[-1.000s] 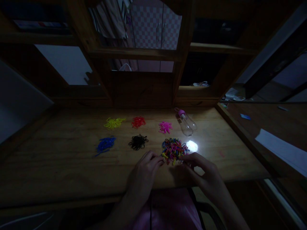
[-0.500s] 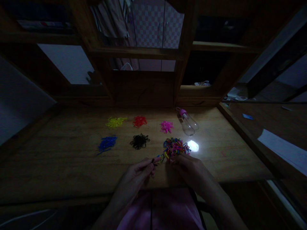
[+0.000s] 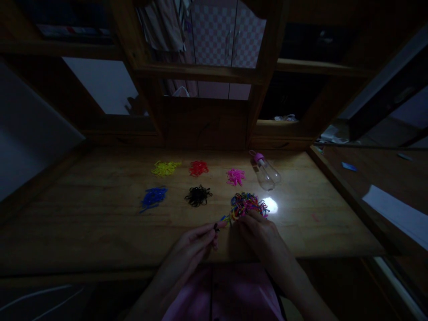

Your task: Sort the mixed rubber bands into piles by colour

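"What's left of centre?"
"A yellow pile (image 3: pixel 165 169), with a blue pile (image 3: pixel 154 197) below it."
"Nearer the middle?"
"A red pile (image 3: pixel 198 168) above a black pile (image 3: pixel 198 196), then a bright pink pile (image 3: pixel 236 176) to the right."
"And the mixed pile (image 3: pixel 247 203), lower right of centre?"
"Pink, red, blue, yellow and black, all jumbled."
"The bottle (image 3: pixel 268 177) above it?"
"Clear, with a pink cap (image 3: pixel 258 157)."
"The table (image 3: pixel 100 223)?"
"Brown, wood-grained."
"Any pattern at top centre?"
"Pale pinkish checks on the cupboard doors (image 3: pixel 214 35)."
"Bottom centre?"
"Pink clothing (image 3: pixel 234 294)."

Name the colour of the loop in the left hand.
The loop looks black; the head view shows it.
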A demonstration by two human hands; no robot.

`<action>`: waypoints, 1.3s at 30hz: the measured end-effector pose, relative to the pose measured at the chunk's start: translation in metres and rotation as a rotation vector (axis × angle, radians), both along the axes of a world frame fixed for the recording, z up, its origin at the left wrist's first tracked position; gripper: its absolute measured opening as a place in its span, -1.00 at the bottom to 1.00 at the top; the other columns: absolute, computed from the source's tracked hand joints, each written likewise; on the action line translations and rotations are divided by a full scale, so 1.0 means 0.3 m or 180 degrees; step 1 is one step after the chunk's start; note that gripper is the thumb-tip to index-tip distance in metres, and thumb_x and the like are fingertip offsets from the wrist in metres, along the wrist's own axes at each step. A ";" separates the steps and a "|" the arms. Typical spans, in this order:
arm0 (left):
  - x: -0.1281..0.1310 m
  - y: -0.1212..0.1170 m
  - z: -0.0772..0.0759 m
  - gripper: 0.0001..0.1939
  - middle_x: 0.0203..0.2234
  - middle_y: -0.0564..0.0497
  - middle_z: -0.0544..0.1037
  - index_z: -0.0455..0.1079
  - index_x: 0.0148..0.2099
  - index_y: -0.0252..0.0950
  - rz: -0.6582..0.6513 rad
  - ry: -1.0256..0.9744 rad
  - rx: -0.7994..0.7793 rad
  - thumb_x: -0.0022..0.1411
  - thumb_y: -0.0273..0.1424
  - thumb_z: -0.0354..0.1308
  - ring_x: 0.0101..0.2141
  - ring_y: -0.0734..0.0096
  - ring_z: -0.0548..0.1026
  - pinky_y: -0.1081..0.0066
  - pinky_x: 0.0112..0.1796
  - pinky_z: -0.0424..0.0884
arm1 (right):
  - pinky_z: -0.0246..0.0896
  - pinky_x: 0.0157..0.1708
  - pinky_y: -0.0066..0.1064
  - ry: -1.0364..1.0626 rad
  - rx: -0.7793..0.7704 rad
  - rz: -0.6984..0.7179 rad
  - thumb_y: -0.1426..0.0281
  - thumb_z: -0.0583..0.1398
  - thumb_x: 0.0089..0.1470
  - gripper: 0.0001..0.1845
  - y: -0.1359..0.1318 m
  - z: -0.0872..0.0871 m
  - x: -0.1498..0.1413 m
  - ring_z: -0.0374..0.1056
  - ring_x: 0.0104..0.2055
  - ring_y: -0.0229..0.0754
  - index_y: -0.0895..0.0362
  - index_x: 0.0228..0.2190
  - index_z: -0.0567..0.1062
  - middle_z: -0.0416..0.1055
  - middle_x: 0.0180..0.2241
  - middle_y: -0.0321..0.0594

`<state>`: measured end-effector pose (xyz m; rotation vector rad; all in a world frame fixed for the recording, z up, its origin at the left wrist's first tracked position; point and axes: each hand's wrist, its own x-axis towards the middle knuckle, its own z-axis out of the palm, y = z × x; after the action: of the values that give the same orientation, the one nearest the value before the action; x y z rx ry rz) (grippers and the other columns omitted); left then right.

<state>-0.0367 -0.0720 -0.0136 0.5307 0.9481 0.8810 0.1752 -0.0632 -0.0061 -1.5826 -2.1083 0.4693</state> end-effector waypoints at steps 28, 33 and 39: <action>0.109 -0.010 0.075 -0.72 -0.11 -0.13 0.63 0.59 -0.08 -0.31 0.0101 -0.0197 0.0217 0.14 -0.36 0.33 -0.06 0.24 0.56 0.38 0.03 0.43 | 0.38 -0.27 -0.42 0.1898 0.0222 -0.0031 0.57 0.23 0.06 -0.83 -0.064 0.128 -0.049 0.46 -0.27 -0.21 0.10 -0.33 0.58 0.51 -0.31 -0.20; 0.109 -0.010 0.078 -0.72 -0.10 -0.14 0.62 0.59 -0.08 -0.33 0.0096 -0.0254 0.0153 0.15 -0.34 0.33 -0.01 0.24 0.53 0.41 0.04 0.41 | 0.38 -0.31 -0.41 0.1785 0.0162 -0.0062 0.56 0.21 0.08 -0.85 -0.067 0.125 -0.050 0.44 -0.30 -0.20 0.11 -0.34 0.56 0.50 -0.32 -0.19; 0.100 -0.008 0.051 -0.69 -0.21 -0.13 0.66 0.60 -0.14 -0.32 0.0218 0.0070 0.0094 0.02 -0.36 0.42 -0.16 0.27 0.60 0.42 -0.07 0.46 | 0.42 -0.25 -0.36 0.1822 -0.0039 -0.0108 0.47 0.22 0.13 -0.84 -0.075 0.121 -0.054 0.46 -0.24 -0.16 0.08 -0.22 0.54 0.52 -0.25 -0.17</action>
<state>-0.0066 -0.0745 0.0017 0.5366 0.9793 0.9535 0.1590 -0.0858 0.0301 -1.2882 -1.6404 0.8128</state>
